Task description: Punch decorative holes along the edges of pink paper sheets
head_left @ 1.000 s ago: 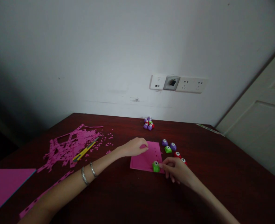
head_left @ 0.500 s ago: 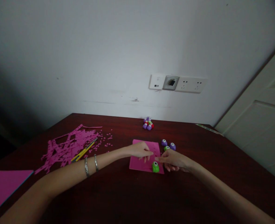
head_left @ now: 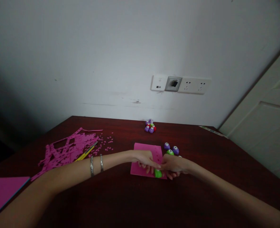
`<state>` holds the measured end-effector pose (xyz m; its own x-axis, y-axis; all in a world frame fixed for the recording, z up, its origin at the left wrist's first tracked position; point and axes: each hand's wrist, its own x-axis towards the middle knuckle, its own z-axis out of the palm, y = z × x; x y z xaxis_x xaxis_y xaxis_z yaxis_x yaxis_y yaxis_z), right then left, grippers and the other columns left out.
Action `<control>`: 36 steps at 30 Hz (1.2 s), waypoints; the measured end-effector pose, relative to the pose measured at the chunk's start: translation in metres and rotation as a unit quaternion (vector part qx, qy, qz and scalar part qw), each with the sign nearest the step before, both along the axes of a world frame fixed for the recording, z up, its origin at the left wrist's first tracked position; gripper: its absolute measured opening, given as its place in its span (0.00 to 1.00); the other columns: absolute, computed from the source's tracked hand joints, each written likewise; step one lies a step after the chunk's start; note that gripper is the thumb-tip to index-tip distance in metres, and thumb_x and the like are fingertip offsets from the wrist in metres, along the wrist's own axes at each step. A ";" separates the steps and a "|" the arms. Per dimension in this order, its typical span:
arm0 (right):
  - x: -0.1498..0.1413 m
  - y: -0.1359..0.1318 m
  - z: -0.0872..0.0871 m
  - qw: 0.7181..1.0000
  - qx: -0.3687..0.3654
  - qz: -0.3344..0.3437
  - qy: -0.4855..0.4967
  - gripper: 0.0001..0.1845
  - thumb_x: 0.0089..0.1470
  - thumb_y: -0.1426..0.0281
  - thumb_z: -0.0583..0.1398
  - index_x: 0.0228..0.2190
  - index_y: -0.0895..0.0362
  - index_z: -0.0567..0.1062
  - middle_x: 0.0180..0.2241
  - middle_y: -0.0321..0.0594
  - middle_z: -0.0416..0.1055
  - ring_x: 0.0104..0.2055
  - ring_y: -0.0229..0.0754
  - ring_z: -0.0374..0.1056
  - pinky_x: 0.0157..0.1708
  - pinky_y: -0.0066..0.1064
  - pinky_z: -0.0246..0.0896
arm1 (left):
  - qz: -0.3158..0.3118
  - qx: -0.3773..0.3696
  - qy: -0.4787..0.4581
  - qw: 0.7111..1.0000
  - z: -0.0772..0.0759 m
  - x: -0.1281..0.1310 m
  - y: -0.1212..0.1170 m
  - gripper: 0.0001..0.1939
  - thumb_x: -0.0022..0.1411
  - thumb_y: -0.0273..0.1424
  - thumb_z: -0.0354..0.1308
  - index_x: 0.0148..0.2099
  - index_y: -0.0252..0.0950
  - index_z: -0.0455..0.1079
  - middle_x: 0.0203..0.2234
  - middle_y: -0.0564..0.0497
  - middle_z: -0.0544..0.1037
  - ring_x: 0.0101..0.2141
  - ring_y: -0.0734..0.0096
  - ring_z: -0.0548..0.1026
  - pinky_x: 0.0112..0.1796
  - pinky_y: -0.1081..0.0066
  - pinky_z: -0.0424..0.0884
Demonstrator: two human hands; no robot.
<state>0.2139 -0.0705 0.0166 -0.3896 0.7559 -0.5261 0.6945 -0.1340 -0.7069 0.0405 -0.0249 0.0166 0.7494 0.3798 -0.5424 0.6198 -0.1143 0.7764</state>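
My left hand point(head_left: 145, 159) reaches over a sheet of pink paper point(head_left: 137, 169), its fingers curled and closed. My right hand point(head_left: 175, 164) lies at the sheet's right edge with thumb and fingers pressed together. The fingertips of both hands meet just above a green craft punch point(head_left: 158, 173), which sits on the sheet's lower right corner and is partly covered by them. Whatever the fingers pinch is too small or hidden to make out. Small dark marks or holes show along the sheet's right side.
Behind my right hand stand purple punches point(head_left: 175, 150) and another green punch point(head_left: 170, 152). A cluster of several punches point(head_left: 150, 126) is near the wall. Pink paper scraps point(head_left: 71, 147), a yellow craft knife point(head_left: 86, 152) and a pink sheet point(head_left: 4, 193) lie left.
My left hand has moved right and down, and its fingertips now meet those of my right hand over the green punch. The green punch is now more covered.
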 end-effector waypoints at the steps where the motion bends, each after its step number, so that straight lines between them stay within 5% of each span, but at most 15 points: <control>1: -0.001 0.001 0.001 1.000 -0.018 0.011 -0.007 0.27 0.46 0.53 0.59 0.08 0.59 0.65 0.07 0.31 0.59 0.07 0.26 0.49 0.06 0.17 0.38 | -0.003 -0.017 0.012 1.000 -0.001 0.001 0.002 0.26 0.46 0.55 0.57 0.24 0.34 0.73 0.14 0.53 0.67 0.14 0.82 0.57 0.16 0.76 0.48; 11: -0.004 0.014 -0.006 0.991 -0.081 0.085 -0.059 0.23 0.53 0.54 0.53 0.23 0.61 0.71 0.10 0.30 0.61 0.09 0.27 0.51 0.07 0.18 0.42 | -0.025 -0.154 0.040 0.987 -0.018 0.010 0.021 0.27 0.28 0.53 0.66 0.19 0.32 0.71 0.15 0.51 0.68 0.12 0.86 0.52 0.13 0.79 0.43; 20: -0.001 0.012 -0.014 0.993 -0.075 0.082 -0.027 0.21 0.58 0.61 0.49 0.22 0.61 0.70 0.11 0.30 0.61 0.08 0.26 0.50 0.07 0.17 0.43 | 0.022 -0.160 0.080 0.984 -0.011 0.015 0.017 0.24 0.31 0.48 0.68 0.19 0.31 0.71 0.15 0.52 0.67 0.12 0.87 0.51 0.13 0.79 0.41; 27: -0.002 0.009 -0.015 0.994 -0.062 0.091 -0.016 0.28 0.55 0.53 0.48 0.16 0.60 0.66 0.11 0.32 0.60 0.09 0.26 0.50 0.07 0.17 0.43 | 0.025 -0.138 0.093 0.986 -0.009 0.019 0.014 0.22 0.35 0.46 0.68 0.16 0.31 0.69 0.14 0.53 0.67 0.11 0.87 0.52 0.12 0.80 0.41; 36: 0.001 0.009 -0.017 0.994 -0.048 0.102 0.010 0.28 0.55 0.51 0.47 0.24 0.61 0.70 0.13 0.33 0.62 0.10 0.28 0.52 0.08 0.18 0.46 | 0.048 -0.141 0.077 0.986 -0.008 0.016 0.009 0.22 0.36 0.47 0.67 0.16 0.31 0.68 0.14 0.53 0.66 0.11 0.87 0.52 0.13 0.78 0.41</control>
<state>0.2146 -0.0618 -0.0006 -0.5412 0.6066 -0.5824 0.6999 -0.0589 -0.7118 0.0561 -0.0160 0.0086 0.6177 0.2637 -0.7409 0.7303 0.1572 0.6648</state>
